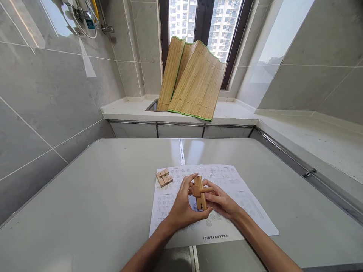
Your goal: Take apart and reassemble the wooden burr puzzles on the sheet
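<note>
Between both hands is a small wooden block assembly (200,200), held over a printed sheet (227,226). One long piece with a dark mark near its lower end is crossed by a darker block and a thin rod. My left hand (185,206) grips the assembly, fingertips at its top and thumb at its bottom. My right hand (222,200) closes on its right side around the rod; some of its fingers are hidden behind the wood. Several joined light wooden pieces (164,178) lie at the sheet's upper left corner.
A pale table (85,211) stretches under the sheet, with a seam down its middle. Beyond its far edge, a folded bamboo mat (198,83) leans by the window on a white ledge (127,107). Tiled walls stand on both sides.
</note>
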Available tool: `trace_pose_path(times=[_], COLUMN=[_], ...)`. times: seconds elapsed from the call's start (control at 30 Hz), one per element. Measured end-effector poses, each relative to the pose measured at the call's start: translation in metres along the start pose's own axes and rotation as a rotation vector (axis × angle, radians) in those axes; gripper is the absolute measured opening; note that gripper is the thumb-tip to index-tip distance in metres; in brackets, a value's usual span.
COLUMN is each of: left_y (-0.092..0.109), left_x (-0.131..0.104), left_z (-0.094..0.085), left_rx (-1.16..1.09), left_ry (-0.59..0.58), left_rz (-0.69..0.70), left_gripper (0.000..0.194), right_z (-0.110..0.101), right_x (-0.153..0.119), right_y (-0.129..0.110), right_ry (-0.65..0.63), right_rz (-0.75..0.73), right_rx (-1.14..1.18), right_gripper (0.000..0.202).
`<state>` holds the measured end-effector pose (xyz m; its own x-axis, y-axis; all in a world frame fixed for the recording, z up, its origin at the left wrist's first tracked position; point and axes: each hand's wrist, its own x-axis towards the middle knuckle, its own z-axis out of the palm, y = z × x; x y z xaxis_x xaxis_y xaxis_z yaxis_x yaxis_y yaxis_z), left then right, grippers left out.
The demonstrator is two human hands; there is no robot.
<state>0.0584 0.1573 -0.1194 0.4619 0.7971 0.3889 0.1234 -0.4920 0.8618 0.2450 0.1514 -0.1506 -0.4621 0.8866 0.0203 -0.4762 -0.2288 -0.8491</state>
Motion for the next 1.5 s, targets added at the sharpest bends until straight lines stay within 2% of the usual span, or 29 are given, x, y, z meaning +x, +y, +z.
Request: trace_pose_path(times=[0.33,0.47,0.73,0.8,0.93,1.0,1.27,1.5], left_y=[0.006,0.004,0.005,0.001,-0.007,-0.01,-0.013,-0.016], left_x=[0.002,0.0,-0.001,-0.001,0.0,0.001,0.006,0.004], left_z=[-0.001,-0.002,-0.007,-0.007,-0.006,-0.005,-0.003,0.0], left_rx=[0.025,0.043,0.067,0.091,0.167,0.202,0.176,0.153], left_ry=[0.046,0.079,0.039,0.043,0.103,0.141,0.225,0.136], left_rz=[0.037,0.053,0.067,0.073,0.06,0.042,-0.089,-0.089], left_gripper=[0.081,0.079,0.082,0.082,0.079,0.077,0.074,0.07], right_z=[0.004,0.004,0.004,0.005,0.005,0.004,0.004,0.009], right_x=[0.002,0.003,0.002,0.002,0.0,-0.001,-0.003,-0.005], right_y=[0.003,0.005,0.001,-0.004,-0.009,-0.009,-0.001,-0.001], right_ry=[0.09,0.064,0.038,0.089,0.347,0.408,0.385,0.405], right_rz=[-0.003,0.006,-0.024,-0.061,-0.205,-0.269,-0.416,-0.418], right_rx=[-0.059,-0.077,-0.266,-0.363,-0.547,-0.628,-0.876,-0.923], right_gripper=[0.041,0.04,0.033,0.031,0.03,0.031,0.02,0.015])
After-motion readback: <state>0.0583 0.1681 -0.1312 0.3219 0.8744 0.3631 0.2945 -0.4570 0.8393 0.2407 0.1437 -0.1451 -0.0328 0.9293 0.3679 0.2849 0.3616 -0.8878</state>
